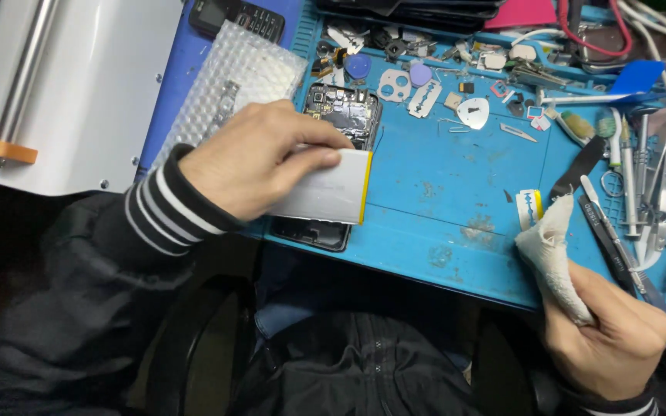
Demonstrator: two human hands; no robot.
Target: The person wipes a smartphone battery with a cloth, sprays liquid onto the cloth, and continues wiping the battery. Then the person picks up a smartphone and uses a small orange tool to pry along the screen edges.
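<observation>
while left hand (252,158) pins battery (331,192), bare mat (456,166) lies rightward.

The left hand (252,158) lies flat, fingers extended in a pinching grip; the right hand (610,335) is fisted.

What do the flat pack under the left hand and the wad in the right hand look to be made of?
Flat pack under the left hand: smooth silvery-white foil or film pouch, probably, with a yellow tape-like edge. Wad in the right hand: soft off-white woven cloth, bunched and creased, somewhat soiled.
</observation>
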